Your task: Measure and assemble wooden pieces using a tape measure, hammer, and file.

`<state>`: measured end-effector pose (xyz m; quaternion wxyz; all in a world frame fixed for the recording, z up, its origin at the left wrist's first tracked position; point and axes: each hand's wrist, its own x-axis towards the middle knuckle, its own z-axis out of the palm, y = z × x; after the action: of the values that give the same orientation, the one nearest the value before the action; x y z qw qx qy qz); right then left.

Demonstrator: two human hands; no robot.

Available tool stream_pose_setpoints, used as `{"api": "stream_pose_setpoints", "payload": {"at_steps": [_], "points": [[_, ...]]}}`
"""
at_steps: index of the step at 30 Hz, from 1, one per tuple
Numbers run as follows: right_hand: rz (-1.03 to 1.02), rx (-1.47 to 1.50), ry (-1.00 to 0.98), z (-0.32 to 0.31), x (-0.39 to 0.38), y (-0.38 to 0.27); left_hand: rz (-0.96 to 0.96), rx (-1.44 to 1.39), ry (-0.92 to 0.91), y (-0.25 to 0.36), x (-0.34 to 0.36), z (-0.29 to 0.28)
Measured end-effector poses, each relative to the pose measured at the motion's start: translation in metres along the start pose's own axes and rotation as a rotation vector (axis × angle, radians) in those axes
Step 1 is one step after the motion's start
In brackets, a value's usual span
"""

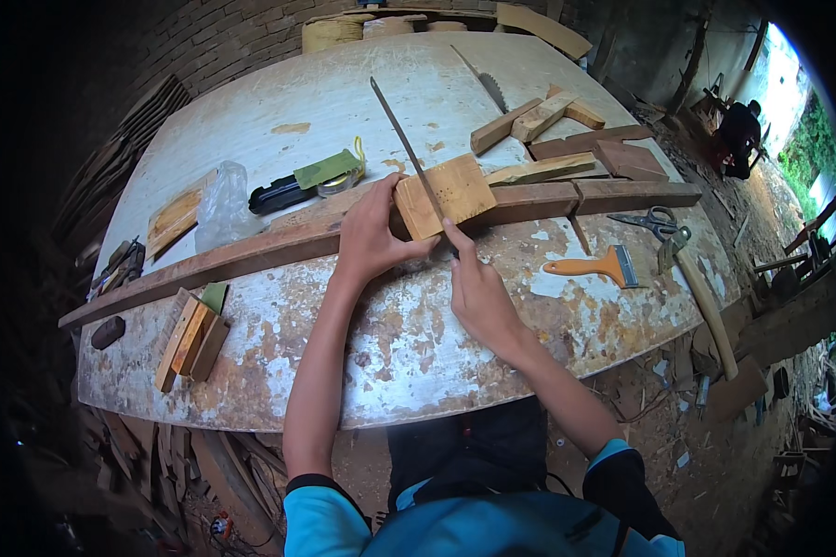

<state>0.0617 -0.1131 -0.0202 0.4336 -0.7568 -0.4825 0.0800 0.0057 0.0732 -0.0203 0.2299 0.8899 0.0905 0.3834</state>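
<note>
My left hand (372, 227) is closed around the left side of a squarish light-wood block (469, 193), thumb along its lower edge. My right hand (481, 292) grips the near end of a long, narrow, dark metal file (401, 135), its index finger stretched along the tool. The file lies slanting across the block's upper face, and its far end sticks out beyond the block over the table. The fist hides the file's grip end. Behind and under the block runs a long brown wooden bar (279, 243) across the table; the block seems to rest against it.
To the right lie an orange-handled scraper (590, 267), black scissors (650, 221) and a hammer (706, 297). Wood offcuts (539, 119) sit at the back right near a saw blade (492, 91). Small wooden blocks (193, 339) and a plastic bag (228, 209) are on the left.
</note>
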Motion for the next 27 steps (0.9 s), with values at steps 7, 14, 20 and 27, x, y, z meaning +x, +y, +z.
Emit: {"api": "stream_pose_setpoints", "payload": {"at_steps": [7,14,20,27], "points": [[0.011,-0.047,0.009,0.0022,-0.0011,0.0017,-0.02,0.035,-0.032,0.0011,-0.0007,-0.0007],[0.005,-0.072,0.048,0.0055,-0.0008,0.0041,-0.007,0.02,-0.018,0.0009,0.0001,-0.0008],[-0.022,-0.064,0.087,0.0094,0.0006,0.0079,0.003,0.056,-0.006,0.0015,-0.001,0.0001],[-0.025,-0.041,0.106,0.0107,0.0011,0.0088,0.07,0.037,0.032,0.0051,-0.0018,-0.0025]]}}
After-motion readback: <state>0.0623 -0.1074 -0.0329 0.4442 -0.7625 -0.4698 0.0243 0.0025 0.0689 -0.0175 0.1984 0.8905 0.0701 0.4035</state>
